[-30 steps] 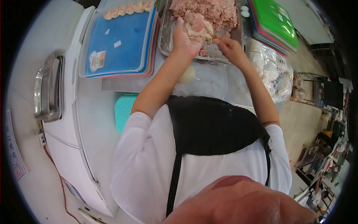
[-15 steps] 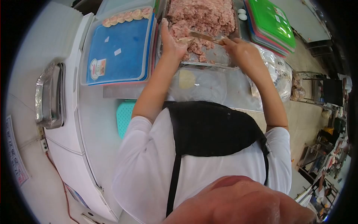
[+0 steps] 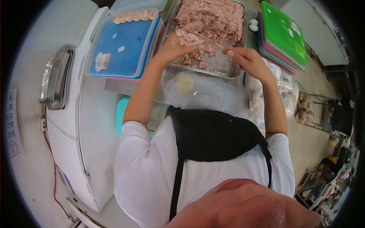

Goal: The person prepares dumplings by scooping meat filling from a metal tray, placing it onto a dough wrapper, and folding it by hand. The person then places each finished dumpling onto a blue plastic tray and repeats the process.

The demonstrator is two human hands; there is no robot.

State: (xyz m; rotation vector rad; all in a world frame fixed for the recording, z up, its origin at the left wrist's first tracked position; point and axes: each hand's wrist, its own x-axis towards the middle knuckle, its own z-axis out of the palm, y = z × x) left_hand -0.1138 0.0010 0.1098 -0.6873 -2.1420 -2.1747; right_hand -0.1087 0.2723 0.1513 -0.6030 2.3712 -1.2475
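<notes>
While your left hand (image 3: 171, 47) curls under one wrapper (image 3: 189, 39) heaped with pink mince, your right hand (image 3: 247, 60) pinches one thin spatula (image 3: 208, 41), its tip touching that filling. Both hands are over the single metal tray (image 3: 224, 70), which holds a large mound of minced meat (image 3: 213, 15). Two white eggs (image 3: 253, 25) lie beside the tray's far right corner. Left of the tray, one clear box (image 3: 121, 45) with a blue lid holds one row of dumplings (image 3: 133, 16). One pile of round wrappers (image 3: 185, 84) sits on the table (image 3: 118, 86), just beside the tray's near edge.
</notes>
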